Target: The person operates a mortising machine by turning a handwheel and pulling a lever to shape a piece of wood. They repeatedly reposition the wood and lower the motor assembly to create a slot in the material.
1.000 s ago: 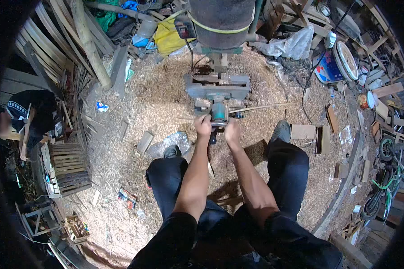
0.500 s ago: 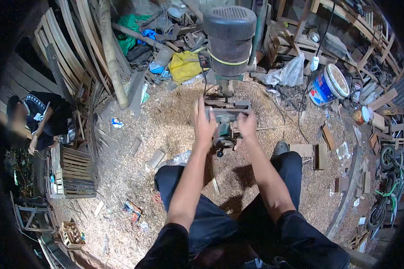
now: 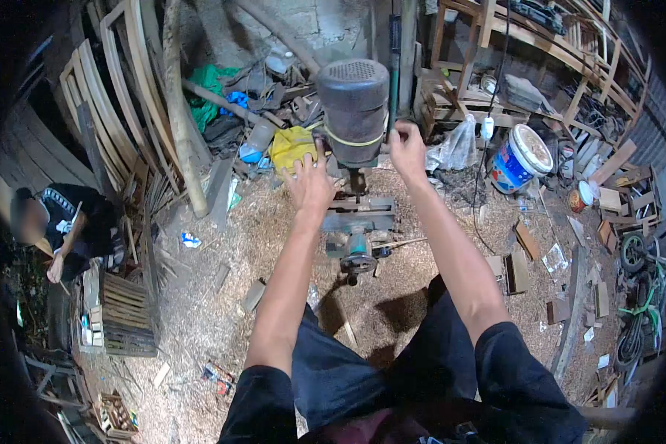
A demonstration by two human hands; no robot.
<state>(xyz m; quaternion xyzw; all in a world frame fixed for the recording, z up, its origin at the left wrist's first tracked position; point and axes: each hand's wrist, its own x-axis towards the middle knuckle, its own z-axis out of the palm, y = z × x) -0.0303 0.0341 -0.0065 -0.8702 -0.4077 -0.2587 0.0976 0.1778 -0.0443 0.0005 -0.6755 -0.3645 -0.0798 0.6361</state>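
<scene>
Beside motor, left hand, right hand

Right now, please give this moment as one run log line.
left hand: open, beside motor | right hand: at upright post, grip unclear | floor: sawdust | person: far left

The dark grey cylindrical motor housing carries a thin yellow-green band; its metal machine base is grey and teal. The round plastic bucket is blue and white.
</scene>
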